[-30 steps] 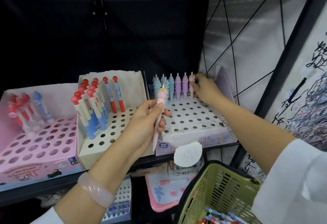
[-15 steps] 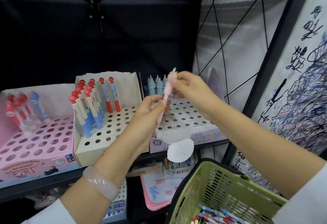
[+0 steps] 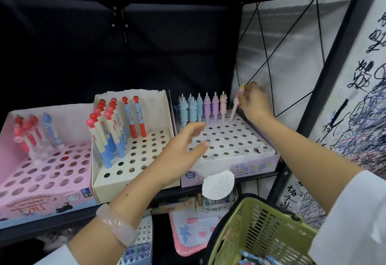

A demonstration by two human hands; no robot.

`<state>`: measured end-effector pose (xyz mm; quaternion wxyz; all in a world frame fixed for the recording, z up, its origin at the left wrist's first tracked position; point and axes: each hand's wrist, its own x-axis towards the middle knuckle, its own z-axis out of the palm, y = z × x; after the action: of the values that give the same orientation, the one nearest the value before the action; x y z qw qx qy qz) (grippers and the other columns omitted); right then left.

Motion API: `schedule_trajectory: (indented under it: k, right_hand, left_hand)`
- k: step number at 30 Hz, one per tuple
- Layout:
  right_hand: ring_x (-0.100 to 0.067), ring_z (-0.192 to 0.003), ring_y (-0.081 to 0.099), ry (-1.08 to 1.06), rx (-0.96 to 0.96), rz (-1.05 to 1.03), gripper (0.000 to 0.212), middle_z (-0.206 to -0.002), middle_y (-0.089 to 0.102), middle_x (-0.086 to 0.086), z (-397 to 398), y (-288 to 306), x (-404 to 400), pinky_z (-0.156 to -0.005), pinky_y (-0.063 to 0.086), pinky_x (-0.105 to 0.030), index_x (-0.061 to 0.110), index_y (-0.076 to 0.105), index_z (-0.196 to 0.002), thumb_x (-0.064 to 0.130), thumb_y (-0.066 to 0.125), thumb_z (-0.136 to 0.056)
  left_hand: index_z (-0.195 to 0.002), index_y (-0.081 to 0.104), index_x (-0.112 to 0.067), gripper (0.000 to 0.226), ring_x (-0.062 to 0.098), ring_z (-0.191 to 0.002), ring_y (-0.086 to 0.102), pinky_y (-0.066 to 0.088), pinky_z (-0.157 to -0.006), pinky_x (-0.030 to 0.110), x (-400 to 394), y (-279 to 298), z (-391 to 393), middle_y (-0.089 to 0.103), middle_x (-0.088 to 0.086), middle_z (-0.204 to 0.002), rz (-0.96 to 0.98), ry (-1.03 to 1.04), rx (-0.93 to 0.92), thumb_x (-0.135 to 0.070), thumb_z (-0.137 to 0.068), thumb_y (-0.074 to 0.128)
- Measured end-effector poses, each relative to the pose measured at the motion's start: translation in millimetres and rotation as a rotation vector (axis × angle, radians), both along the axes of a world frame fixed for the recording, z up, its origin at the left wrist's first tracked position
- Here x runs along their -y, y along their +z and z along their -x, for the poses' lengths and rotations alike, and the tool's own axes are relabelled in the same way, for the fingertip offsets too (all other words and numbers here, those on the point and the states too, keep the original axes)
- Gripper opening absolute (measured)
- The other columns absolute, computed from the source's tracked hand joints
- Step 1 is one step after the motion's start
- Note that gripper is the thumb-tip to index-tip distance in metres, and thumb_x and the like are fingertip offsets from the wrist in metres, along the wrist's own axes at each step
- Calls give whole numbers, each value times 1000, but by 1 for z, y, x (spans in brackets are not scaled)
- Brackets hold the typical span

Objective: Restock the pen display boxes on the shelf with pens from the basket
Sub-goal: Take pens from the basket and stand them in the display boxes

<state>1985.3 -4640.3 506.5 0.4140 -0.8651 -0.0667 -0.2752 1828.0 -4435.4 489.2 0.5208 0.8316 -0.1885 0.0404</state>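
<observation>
My right hand (image 3: 253,101) pinches a pink unicorn pen (image 3: 235,105) near its top, its tip at the back right corner of the white perforated unicorn display box (image 3: 236,145). A row of blue, purple and pink unicorn pens (image 3: 201,108) stands along that box's back row, just left of the held pen. My left hand (image 3: 181,151) hovers empty over the box's front left, fingers relaxed. The green basket (image 3: 257,229) sits at the lower right with several pens (image 3: 252,259) in its bottom.
A cream box (image 3: 133,160) of red-capped pens (image 3: 112,124) stands left of the unicorn box, and a pink box (image 3: 46,172) further left. A black shelf post (image 3: 325,80) and a scribbled paper wall (image 3: 363,101) close off the right. More stationery lies on the shelf below (image 3: 188,229).
The pink pen passed from my left hand to my right, which carried it to the box's back right corner. My left hand let go and dropped lower, empty.
</observation>
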Motion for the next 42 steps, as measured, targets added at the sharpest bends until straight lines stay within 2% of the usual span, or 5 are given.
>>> schedule_trajectory:
  k: [10,23,29,35,42]
  right_hand:
    - [-37,-86,60,41,-119,228,18,-85,57,-15,-6,10,-7,-82,49,-50,2,43,-106,17,43,-97]
    - [-19,-94,58,87,-192,120,33,-110,64,-13,29,5,-12,-77,41,-22,8,47,-126,14,48,-94]
    - [-7,-95,61,473,-223,158,23,-108,61,6,145,15,22,-80,52,-20,30,52,-115,21,51,-94]
    - [-7,-98,57,394,-628,428,28,-111,62,2,235,-105,92,-75,39,-2,19,54,-122,21,52,-95]
    - [-26,-119,50,262,-994,659,49,-134,49,-13,270,-271,132,-90,39,-27,10,41,-134,26,57,-91]
  left_hand:
    - [-134,38,-35,43,-9,-126,34,27,-101,12,0,-1,0,40,-23,-135,-86,4,26,-29,-94,49]
    - [-138,37,-32,45,-4,-126,35,27,-107,21,2,6,21,42,-14,-141,-225,-9,89,-30,-94,50]
    - [-126,40,-37,34,-4,-125,39,31,-105,17,38,-13,47,46,-18,-131,-111,-137,59,-29,-95,50]
    - [-134,42,-26,41,5,-125,43,33,-98,15,86,-102,87,47,-9,-135,-268,-319,-62,-25,-94,51]
    - [-144,29,-29,48,15,-131,38,33,-95,23,105,-185,108,32,-2,-150,-565,-451,-336,-34,-98,43]
